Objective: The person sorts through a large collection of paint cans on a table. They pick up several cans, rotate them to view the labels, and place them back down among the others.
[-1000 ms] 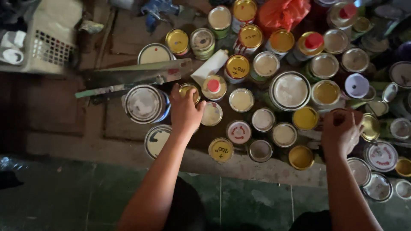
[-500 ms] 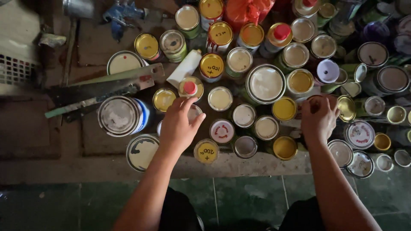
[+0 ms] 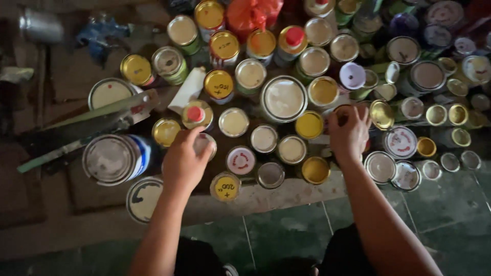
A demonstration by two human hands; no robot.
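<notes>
Left hand (image 3: 185, 162) gripped a small tin (image 3: 204, 144) at centre frame; right hand (image 3: 349, 132) clasped another tin (image 3: 343, 113), right of centre.

I count two hands, left hand (image 3: 183, 162) and right hand (image 3: 349, 132) | one large silver-lidded tin (image 3: 283, 98) | one red bag (image 3: 254, 13) far | one white tube (image 3: 187, 90)

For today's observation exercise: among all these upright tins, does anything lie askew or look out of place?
Yes. A handsaw lies slantwise across the lids at the left, and a white tube lies on its side between cans. The left hand and right hand rest on small tins.
</notes>
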